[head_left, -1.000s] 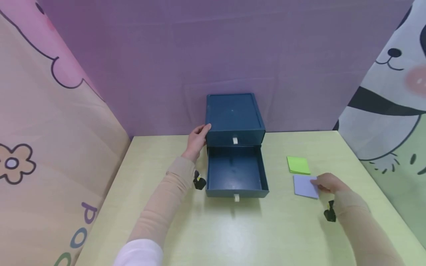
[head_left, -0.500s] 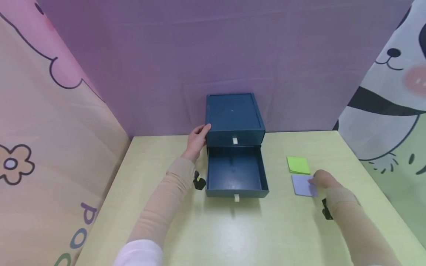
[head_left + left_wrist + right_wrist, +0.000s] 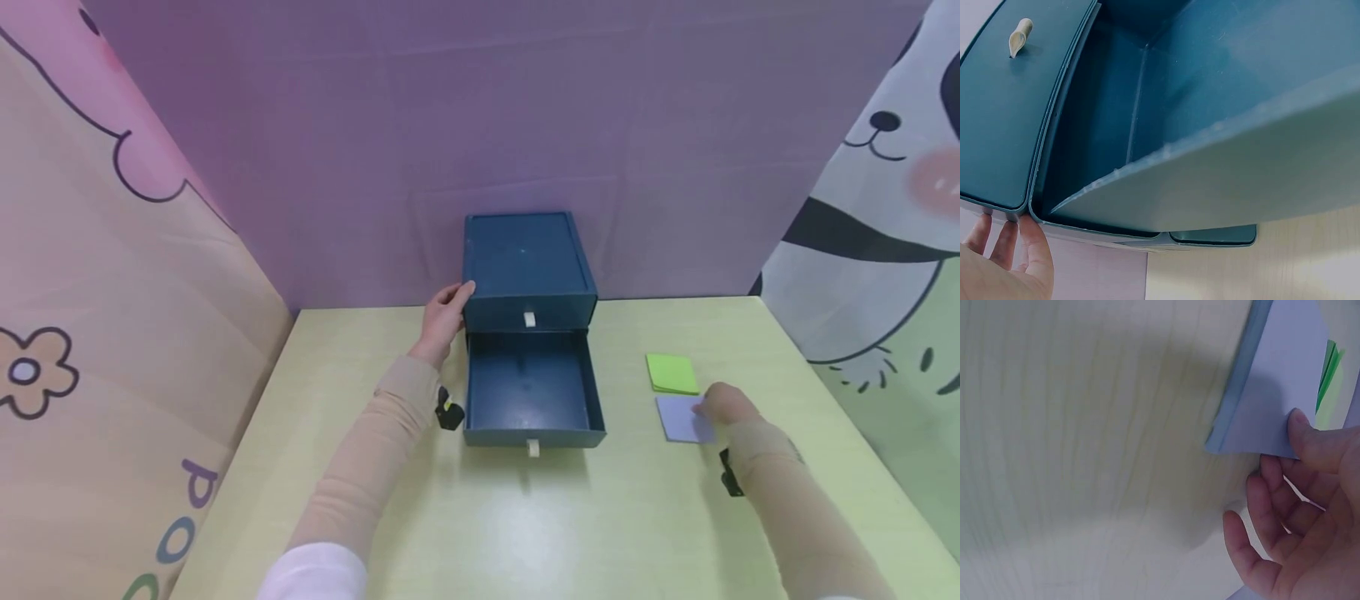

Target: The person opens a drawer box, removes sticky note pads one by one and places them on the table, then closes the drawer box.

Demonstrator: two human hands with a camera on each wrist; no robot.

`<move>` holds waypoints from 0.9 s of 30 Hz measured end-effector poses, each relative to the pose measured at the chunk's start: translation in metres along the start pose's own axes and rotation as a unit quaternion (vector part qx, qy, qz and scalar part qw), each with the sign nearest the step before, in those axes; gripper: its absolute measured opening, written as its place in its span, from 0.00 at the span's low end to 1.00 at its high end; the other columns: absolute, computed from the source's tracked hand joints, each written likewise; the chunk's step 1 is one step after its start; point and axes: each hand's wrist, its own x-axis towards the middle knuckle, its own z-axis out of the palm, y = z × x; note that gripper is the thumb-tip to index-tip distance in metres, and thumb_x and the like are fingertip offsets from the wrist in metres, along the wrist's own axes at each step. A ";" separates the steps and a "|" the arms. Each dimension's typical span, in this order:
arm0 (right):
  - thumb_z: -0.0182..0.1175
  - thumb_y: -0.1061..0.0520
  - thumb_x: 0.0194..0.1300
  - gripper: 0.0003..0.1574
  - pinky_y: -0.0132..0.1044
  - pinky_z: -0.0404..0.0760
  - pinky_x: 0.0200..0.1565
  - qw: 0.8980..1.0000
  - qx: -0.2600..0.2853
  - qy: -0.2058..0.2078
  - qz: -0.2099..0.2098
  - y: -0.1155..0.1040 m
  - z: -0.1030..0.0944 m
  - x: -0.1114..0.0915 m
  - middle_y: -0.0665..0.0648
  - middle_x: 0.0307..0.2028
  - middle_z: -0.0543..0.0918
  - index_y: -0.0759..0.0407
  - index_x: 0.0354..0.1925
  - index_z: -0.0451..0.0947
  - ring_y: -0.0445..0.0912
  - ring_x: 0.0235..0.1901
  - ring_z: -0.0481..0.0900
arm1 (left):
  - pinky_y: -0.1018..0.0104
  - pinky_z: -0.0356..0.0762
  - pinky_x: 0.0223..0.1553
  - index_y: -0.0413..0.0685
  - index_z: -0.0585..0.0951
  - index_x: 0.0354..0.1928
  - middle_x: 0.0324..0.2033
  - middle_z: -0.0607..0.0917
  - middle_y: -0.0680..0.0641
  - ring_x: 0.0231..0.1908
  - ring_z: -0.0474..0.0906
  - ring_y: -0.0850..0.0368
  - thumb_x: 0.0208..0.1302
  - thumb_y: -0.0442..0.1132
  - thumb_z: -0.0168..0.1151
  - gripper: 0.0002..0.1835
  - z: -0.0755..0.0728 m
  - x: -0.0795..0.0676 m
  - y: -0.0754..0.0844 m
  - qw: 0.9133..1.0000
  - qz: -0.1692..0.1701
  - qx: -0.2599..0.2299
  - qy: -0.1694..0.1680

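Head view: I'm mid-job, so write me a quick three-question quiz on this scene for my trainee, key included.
1. Which does the right grip hold? A) green pad B) purple pad C) neither
2. True or false: the top drawer is pulled open.
3. Fill in: in the head view, the left grip is at the blue cabinet's ____ side.

Key: 1. B. 2. False; the top drawer is closed, with the open drawer below it. 3. left.
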 end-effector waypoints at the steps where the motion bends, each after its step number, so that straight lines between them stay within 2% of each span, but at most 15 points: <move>1: 0.57 0.56 0.63 0.26 0.61 0.72 0.50 1.000 0.007 0.006 0.002 0.000 0.000 -0.002 0.76 0.41 0.77 0.81 0.44 0.70 0.69 0.44 0.74 | 0.53 0.70 0.60 0.48 0.69 0.65 0.63 0.71 0.45 0.60 0.69 0.48 0.65 0.54 0.58 0.31 0.000 0.000 0.000 1.000 0.000 -0.001 0.000; 5: 0.58 0.55 0.61 0.25 0.57 0.76 0.44 0.999 0.027 0.032 0.017 -0.003 0.001 -0.008 0.73 0.38 0.78 0.79 0.42 0.71 0.64 0.39 0.77 | 0.53 0.70 0.61 0.48 0.69 0.65 0.64 0.70 0.45 0.61 0.68 0.48 0.64 0.54 0.58 0.31 -0.001 0.000 0.000 1.000 -0.001 -0.004 -0.001; 10: 0.60 0.53 0.59 0.24 0.50 0.77 0.36 0.997 0.022 0.052 0.047 -0.007 0.002 -0.012 0.70 0.34 0.80 0.76 0.40 0.73 0.57 0.33 0.78 | 0.53 0.69 0.61 0.49 0.69 0.66 0.64 0.70 0.45 0.62 0.67 0.48 0.65 0.54 0.58 0.31 -0.001 -0.001 0.000 1.000 -0.005 -0.005 -0.002; 13: 0.61 0.51 0.58 0.25 0.47 0.76 0.34 0.997 0.014 0.061 0.050 -0.007 0.001 -0.012 0.68 0.32 0.81 0.75 0.38 0.74 0.54 0.31 0.77 | 0.53 0.69 0.61 0.49 0.69 0.66 0.64 0.70 0.45 0.62 0.68 0.48 0.65 0.54 0.58 0.31 -0.001 -0.001 0.000 1.000 -0.004 -0.007 -0.002; 22: 0.62 0.49 0.57 0.25 0.46 0.75 0.32 0.996 -0.007 0.081 0.021 0.000 0.004 -0.009 0.67 0.33 0.82 0.72 0.39 0.75 0.54 0.30 0.78 | 0.53 0.69 0.61 0.47 0.70 0.65 0.64 0.70 0.45 0.62 0.68 0.49 0.64 0.54 0.58 0.31 0.000 0.001 -0.002 1.000 -0.001 -0.009 0.004; 27: 0.61 0.49 0.57 0.30 0.50 0.75 0.35 0.996 -0.008 0.087 0.012 -0.001 0.004 -0.011 0.73 0.40 0.80 0.76 0.45 0.73 0.61 0.36 0.78 | 0.54 0.70 0.61 0.47 0.70 0.65 0.64 0.70 0.45 0.62 0.68 0.48 0.64 0.54 0.58 0.31 0.000 0.001 -0.003 1.000 -0.001 -0.008 0.003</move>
